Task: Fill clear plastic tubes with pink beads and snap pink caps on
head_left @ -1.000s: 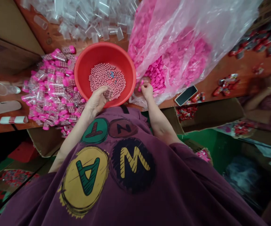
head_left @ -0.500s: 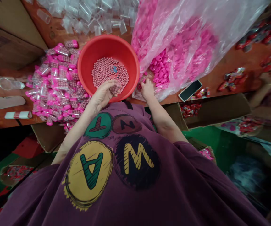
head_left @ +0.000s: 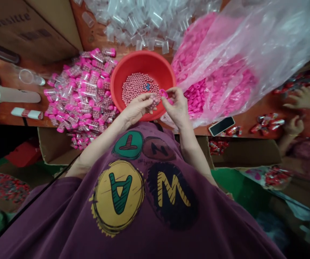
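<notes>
My left hand [head_left: 137, 109] is closed round a small clear tube [head_left: 153, 102] filled with pink beads, over the near side of a red bowl [head_left: 116, 77]. More pink beads [head_left: 135, 85] lie in the bowl, with a small blue piece [head_left: 146, 86] among them. My right hand [head_left: 177, 106] pinches a bright pink cap [head_left: 163, 94] just right of the tube; the two look close, and I cannot tell whether they touch. Right of that hand, loose pink caps [head_left: 196, 97] spill from the mouth of a clear plastic bag [head_left: 225, 46].
Left of the bowl is a heap of filled, pink-capped tubes [head_left: 86, 90]. Empty clear tubes [head_left: 144, 21] lie behind it. A cardboard box [head_left: 36, 28] stands at the back left. A phone [head_left: 222, 126] rests at the table edge, and another person's hands [head_left: 302, 98] are at far right.
My right hand has come up from the bag's mouth toward my left hand, bringing a pink cap. The view has shifted, so the bowl appears further right. The other person's hands have moved.
</notes>
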A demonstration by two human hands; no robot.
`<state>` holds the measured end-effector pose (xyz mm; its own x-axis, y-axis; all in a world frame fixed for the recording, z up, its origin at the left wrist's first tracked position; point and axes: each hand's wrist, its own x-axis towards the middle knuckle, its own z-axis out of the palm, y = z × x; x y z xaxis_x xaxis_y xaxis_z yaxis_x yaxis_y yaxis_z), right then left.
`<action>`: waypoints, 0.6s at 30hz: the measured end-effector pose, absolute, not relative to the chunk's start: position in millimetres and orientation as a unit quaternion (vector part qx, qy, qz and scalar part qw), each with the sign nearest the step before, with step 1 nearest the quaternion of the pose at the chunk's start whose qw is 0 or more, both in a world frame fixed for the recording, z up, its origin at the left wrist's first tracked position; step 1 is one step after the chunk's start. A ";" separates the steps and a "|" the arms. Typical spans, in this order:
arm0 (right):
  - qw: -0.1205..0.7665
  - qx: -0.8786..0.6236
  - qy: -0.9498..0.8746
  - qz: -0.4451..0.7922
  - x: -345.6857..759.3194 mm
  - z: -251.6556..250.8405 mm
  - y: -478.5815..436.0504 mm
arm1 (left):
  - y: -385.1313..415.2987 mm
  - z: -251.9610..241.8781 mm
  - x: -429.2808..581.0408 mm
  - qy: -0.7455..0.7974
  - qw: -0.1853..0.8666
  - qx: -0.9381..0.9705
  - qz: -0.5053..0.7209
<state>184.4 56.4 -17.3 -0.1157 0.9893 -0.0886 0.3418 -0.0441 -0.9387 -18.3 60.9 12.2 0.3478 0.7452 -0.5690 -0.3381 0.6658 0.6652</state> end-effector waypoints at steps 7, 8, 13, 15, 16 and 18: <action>0.260 -0.534 -0.751 0.288 159.4 9.2 55.6 | 61.0 3.9 -29.2 0.441 0.780 0.199 0.396; 0.267 -0.528 -0.754 0.286 157.6 9.1 55.2 | 61.0 3.1 -30.6 0.441 0.779 0.201 0.398; 0.335 -0.526 -0.729 0.284 151.5 5.1 58.9 | 60.0 3.3 -30.7 0.442 0.774 0.212 0.401; 0.367 -0.533 -0.703 0.295 150.7 4.1 60.8 | 60.2 4.3 -28.6 0.443 0.773 0.214 0.401; 0.376 -0.537 -0.692 0.302 150.9 4.1 61.2 | 60.6 4.7 -27.6 0.446 0.771 0.214 0.400; 0.377 -0.538 -0.685 0.315 152.4 5.5 60.7 | 61.5 5.2 -26.3 0.452 0.769 0.212 0.398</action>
